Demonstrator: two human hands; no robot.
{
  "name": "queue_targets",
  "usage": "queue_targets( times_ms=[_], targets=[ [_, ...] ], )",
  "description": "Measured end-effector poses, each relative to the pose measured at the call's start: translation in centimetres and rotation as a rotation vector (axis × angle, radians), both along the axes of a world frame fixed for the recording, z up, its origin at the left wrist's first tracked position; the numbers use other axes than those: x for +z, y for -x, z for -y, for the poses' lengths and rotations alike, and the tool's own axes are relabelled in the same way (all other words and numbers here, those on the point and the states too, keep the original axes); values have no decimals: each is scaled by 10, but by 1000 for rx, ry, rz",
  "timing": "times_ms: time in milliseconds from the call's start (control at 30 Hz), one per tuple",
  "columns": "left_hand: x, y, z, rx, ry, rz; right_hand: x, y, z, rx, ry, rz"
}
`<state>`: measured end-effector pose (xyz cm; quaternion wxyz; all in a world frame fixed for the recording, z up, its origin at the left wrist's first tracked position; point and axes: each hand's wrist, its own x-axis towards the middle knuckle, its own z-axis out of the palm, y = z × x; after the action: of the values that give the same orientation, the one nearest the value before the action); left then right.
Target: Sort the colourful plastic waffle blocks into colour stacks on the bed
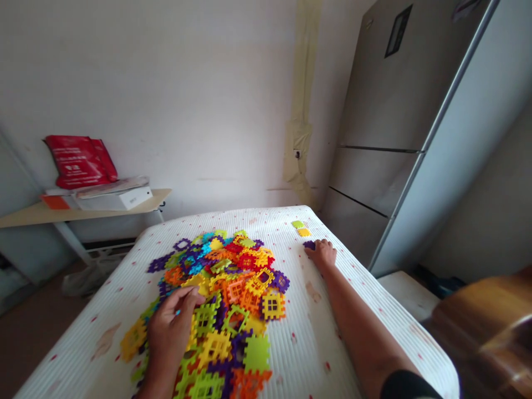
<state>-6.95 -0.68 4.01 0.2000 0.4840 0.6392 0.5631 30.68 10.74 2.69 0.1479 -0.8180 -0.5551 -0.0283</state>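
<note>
Placement appears the current step: my right hand (324, 255) is at the purple tile (308, 244) near the yellow tile (304, 233), left hand (171, 317) over the pile (236, 290), fingertips close, whether either clamps I cannot tell; next, alignment is called for.

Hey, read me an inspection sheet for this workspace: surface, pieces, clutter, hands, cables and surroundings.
Surface: ribbed white cover with red spots.
Pieces: mixed-colour pile of notched pieces; a green piece and a yellow piece lie apart, far right.
Clutter: red bag atop a white box on the side table.
Hands: left hand over the pile, grip unclear; right hand at a purple piece, partly hiding it.
Cables: nothing seen loose; tape surrounds a wall socket.
Surroundings: grey refrigerator at right; blurred brown object lower right.
</note>
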Motion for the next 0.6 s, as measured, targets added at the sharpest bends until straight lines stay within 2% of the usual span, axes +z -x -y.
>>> queue_targets(
  times_ms=[233,600],
  targets=[
    [-1,0,0,29,-20,-52,1,0,-8,-22,-9,-16],
    [-1,0,1,17,-22,-32,-2,0,-20,-50,-16,-23]
  ],
)
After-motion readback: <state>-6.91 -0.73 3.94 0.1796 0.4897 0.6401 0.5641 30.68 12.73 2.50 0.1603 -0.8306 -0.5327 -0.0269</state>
